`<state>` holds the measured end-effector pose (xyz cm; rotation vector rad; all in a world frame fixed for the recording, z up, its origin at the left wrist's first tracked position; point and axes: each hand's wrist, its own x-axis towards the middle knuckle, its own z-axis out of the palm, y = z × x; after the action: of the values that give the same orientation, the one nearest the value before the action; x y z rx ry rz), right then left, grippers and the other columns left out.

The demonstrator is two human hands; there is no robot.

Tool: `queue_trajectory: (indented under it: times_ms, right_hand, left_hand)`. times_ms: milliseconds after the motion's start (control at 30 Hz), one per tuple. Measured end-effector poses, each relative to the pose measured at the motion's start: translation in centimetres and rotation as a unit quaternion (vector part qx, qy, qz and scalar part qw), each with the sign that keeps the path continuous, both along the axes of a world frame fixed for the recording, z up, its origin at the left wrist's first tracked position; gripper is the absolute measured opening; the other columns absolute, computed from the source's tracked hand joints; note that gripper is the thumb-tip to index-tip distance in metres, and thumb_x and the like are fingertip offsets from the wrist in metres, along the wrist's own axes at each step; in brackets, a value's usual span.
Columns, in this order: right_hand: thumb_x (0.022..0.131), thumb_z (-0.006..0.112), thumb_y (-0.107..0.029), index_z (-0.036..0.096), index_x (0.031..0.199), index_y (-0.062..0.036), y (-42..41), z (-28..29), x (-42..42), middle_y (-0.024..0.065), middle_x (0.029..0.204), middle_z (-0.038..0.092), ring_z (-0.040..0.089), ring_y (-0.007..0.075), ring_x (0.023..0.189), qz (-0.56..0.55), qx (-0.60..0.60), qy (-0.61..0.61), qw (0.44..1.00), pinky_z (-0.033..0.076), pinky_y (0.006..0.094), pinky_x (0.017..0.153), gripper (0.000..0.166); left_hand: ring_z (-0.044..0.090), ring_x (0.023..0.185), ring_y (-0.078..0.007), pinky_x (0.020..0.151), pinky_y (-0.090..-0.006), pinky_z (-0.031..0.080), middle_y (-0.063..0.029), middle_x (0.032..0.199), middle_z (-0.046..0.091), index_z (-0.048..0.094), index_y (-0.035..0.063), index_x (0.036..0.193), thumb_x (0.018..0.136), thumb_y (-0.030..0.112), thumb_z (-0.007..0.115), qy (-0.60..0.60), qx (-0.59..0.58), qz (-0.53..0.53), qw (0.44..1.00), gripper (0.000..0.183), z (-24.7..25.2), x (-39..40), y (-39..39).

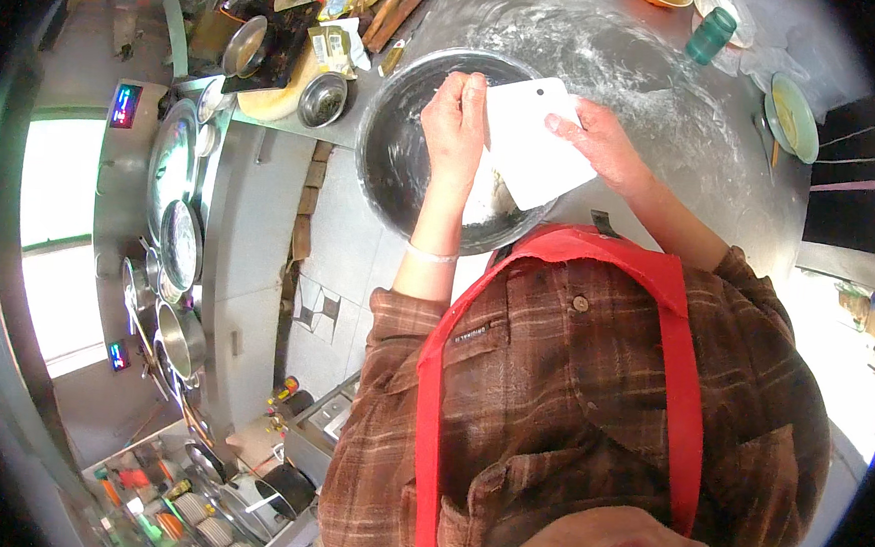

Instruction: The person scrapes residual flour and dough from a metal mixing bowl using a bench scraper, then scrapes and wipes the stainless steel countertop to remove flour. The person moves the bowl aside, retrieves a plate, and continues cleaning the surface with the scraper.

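My right hand point(603, 142) grips a flat white plastic dough scraper point(539, 148) by its right edge, thumb on the upper face. A small dark hole shows near the scraper's top. My left hand point(454, 128), fingers curled and dusted white, is at the scraper's left edge; whether it grips that edge I cannot tell. Beneath both hands is a large dark-walled metal bowl point(385, 150) with whitish smears inside. Pale dough or flour point(493, 196) lies in its near part, partly covered by the scraper.
White flour point(630, 67) is spread over the metal worktop point(749, 210). A green jar point(711, 36) and a pale green bowl point(791, 118) stand to the right. On the left are a small metal bowl point(322, 99), an opened packet point(332, 49) and wooden rods point(405, 8).
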<state>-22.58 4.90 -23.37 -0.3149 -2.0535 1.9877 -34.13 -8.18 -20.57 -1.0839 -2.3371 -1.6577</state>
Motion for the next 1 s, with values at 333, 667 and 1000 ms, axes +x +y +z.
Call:
queue_trajectory:
  times_ms: [333, 667, 1000]
  right_hand:
    - [0.078, 0.053, -0.025, 0.053, 0.092, -0.0041, 1.7, -0.3, 1.5, 0.0043, 0.076, 0.056, 0.053, 0.0154, 0.068, -0.068, 0.213, -0.001, 0.975, 0.043, 0.0280, 0.063, 0.025]
    - [0.065, 0.052, -0.014, 0.058, 0.097, -0.0217, 2.6, 1.4, 2.0, -0.0039, 0.089, 0.054, 0.049, 0.0159, 0.086, -0.125, 0.609, 0.210, 0.754, 0.041, 0.0279, 0.070, 0.033]
    - [0.067, 0.047, -0.017, 0.057, 0.097, -0.0248, 2.0, -0.2, 2.2, -0.0067, 0.097, 0.053, 0.047, 0.0133, 0.094, -0.105, 0.651, 0.211, 0.722, 0.036, 0.0327, 0.080, 0.033]
  left_hand:
    - [0.033, 0.043, -0.0052, 0.041, -0.0214, 0.028, 0.0025, 0.046, 0.037, 0.041, 0.0051, 0.055, 0.086, 0.025, 0.042, -0.102, 0.028, 0.048, 0.993, 0.037, -0.8, -1.7, -1.0]
    - [0.047, 0.058, -0.0072, 0.052, -0.0206, 0.038, -0.0003, 0.063, 0.051, 0.049, 0.0045, 0.072, 0.084, 0.020, 0.045, -0.200, 0.063, -0.046, 0.977, 0.021, -2.6, -0.7, -1.2]
    - [0.046, 0.056, -0.0088, 0.052, -0.0219, 0.038, -0.0015, 0.062, 0.050, 0.053, 0.0023, 0.075, 0.084, 0.027, 0.043, -0.222, -0.008, -0.025, 0.975, 0.028, -2.3, 1.1, -1.2]
